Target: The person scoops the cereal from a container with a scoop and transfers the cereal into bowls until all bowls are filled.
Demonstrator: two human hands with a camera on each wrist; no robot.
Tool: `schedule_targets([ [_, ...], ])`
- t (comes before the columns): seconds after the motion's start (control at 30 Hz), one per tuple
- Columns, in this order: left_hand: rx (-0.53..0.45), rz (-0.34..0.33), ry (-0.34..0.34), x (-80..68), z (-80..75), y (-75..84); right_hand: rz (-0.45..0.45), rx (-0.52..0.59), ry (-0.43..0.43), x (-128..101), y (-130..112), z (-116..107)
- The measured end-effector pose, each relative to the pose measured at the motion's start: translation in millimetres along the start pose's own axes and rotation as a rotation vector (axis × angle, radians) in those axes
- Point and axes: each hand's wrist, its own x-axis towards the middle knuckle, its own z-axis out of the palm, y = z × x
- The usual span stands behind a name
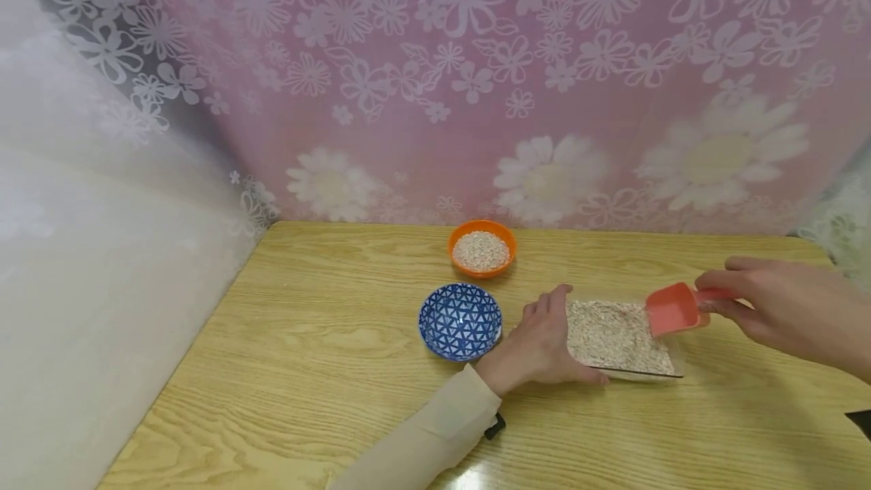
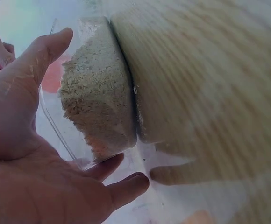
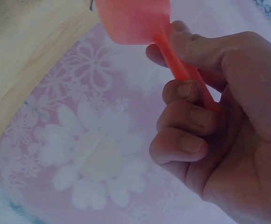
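My left hand [image 1: 540, 346] holds a clear rectangular container [image 1: 640, 374] of oat flakes [image 1: 615, 335] by its left end. Its thumb lies along the near side and its fingers reach the far left corner; the left wrist view shows the flakes heaped behind the transparent wall [image 2: 63, 133]. My right hand [image 1: 769, 305] grips a coral-pink scoop [image 1: 670, 310] by its handle, fingers curled round it in the right wrist view [image 3: 187, 60]. The scoop's bowl is tilted over the container's right end and overlaps the flakes there.
Just left of my left hand stands a blue-and-white patterned bowl [image 1: 460, 322] with nothing in it. Behind that, an orange bowl [image 1: 481, 274] holds oat flakes. A floral pink curtain [image 1: 435, 97] hangs along the back edge of the wooden table [image 1: 306, 369].
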Motion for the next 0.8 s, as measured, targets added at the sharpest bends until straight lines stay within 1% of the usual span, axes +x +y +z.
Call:
schedule_targets([
  [0.1,-0.005,0.011,-0.034,-1.3,0.0,-1.1,0.005,-0.022,-0.083,7,-3,-4],
  [0.23,0.0,0.03,-0.058,-1.9,-0.8,-2.6,0.054,-0.019,-0.226,18,-7,-7],
  [0.3,0.001,0.039,-0.062,-1.6,-1.5,-2.4,0.071,-0.004,-0.269,21,-8,-6],
  [0.33,0.001,0.042,-0.061,-1.4,-1.7,-2.7,0.072,0.005,-0.275,22,-9,-4],
  [0.47,0.01,0.046,-0.065,-1.0,-1.6,-3.4,0.064,0.045,-0.269,22,-8,4],
  [0.6,0.023,0.038,-0.073,-0.7,-1.6,-4.2,0.058,0.1,-0.226,18,-6,14],
  [0.8,0.036,0.046,-0.085,-0.2,-2.0,-3.9,0.031,0.22,-0.083,6,-2,37],
])
